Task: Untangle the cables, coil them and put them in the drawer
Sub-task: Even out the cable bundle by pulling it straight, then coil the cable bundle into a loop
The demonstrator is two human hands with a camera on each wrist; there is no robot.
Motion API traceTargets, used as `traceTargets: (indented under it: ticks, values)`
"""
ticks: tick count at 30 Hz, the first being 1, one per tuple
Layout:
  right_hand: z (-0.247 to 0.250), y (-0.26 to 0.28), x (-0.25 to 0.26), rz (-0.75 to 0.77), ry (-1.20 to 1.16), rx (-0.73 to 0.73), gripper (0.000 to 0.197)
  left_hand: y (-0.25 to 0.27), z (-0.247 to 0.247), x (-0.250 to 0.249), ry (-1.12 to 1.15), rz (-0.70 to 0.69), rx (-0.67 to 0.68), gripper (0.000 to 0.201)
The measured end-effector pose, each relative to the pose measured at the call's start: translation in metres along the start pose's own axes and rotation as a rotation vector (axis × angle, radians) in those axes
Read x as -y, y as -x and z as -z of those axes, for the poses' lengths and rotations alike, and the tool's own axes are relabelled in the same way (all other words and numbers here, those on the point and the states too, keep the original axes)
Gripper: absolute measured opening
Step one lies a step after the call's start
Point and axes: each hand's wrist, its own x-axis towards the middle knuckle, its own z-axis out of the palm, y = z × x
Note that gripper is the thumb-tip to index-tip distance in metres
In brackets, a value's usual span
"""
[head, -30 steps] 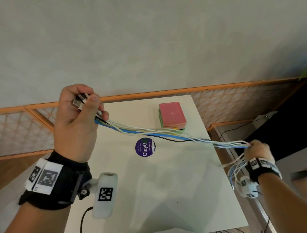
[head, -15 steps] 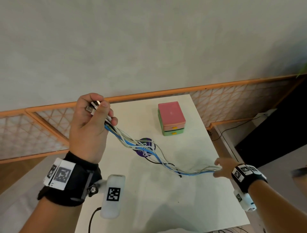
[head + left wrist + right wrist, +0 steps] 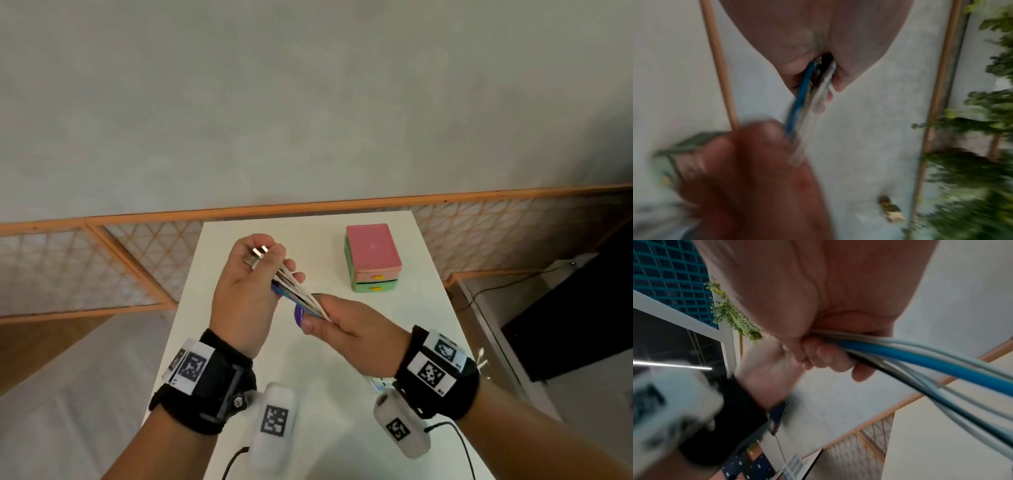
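- Gripping the plug ends of the cables [image 3: 297, 297], the left hand [image 3: 247, 291] is raised over the surface [image 3: 342, 359], to the left of the drawer unit [image 3: 372, 262]; its fingers [image 3: 289, 265] are curled round the bundle, and metal connectors stick out past the thumb in the head view
- the right hand [image 3: 346, 329] sits just beside the left hand, nearer the person than the drawer unit; its fingers are closed round the same cables, so only a short run of blue, white and dark strands shows between the two hands
- the right wrist view shows what the head view hides: the cables [image 3: 920, 363] leave the closed fingers [image 3: 826, 356] of the right hand [image 3: 807, 296] and trail away past the frame's right edge; a thick blue one lies among grey-white and dark ones
- the left wrist view, blurred, shows the cables [image 3: 807, 91] coming out between curled fingers [image 3: 840, 76] and running down to the right hand [image 3: 748, 170]
- only the head view shows the drawer unit, pink on top and green below, with two yellow pulls facing the person; both drawers look shut; it stands on the surface well apart from both hands
- a purple sticker [image 3: 298, 313] on the surface peeks out between the hands, nearer than the drawer unit.
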Motion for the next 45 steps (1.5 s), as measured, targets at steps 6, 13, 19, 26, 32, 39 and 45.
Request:
traceTargets:
  ticks: [6, 13, 19, 26, 32, 39, 45]
  values:
    - [0.025, -0.010, -0.013, -0.059, 0.309, 0.166, 0.027, 0.009, 0.048, 0.042, -0.648, -0.038, -0.087, 0.049]
    - [0.032, -0.014, -0.012, 0.020, 0.508, 0.399, 0.022, 0.027, 0.021, 0.051, -1.228, -0.405, 0.678, 0.065]
    - [0.062, -0.003, -0.002, 0.031, 0.325, 0.255, 0.008, 0.028, 0.007, 0.042, -1.005, -0.091, 0.684, 0.028]
    - [0.067, 0.005, -0.018, -0.046, -0.056, -0.014, 0.039, 0.019, -0.009, 0.025, -0.581, 0.151, 0.426, 0.025]
    - [0.017, 0.012, -0.003, -0.125, -0.570, -0.120, 0.046, 0.009, -0.026, 0.021, 0.054, 0.315, 0.230, 0.032]
    - [0.016, 0.000, 0.027, -0.156, -0.466, -0.050, 0.014, 0.008, -0.025, 0.015, -0.141, 0.298, 0.371, 0.082]
    - [-0.003, -0.005, 0.030, -0.191, -0.189, -0.117, 0.018, 0.010, -0.028, 0.016, -0.198, 0.154, 0.222, 0.039]
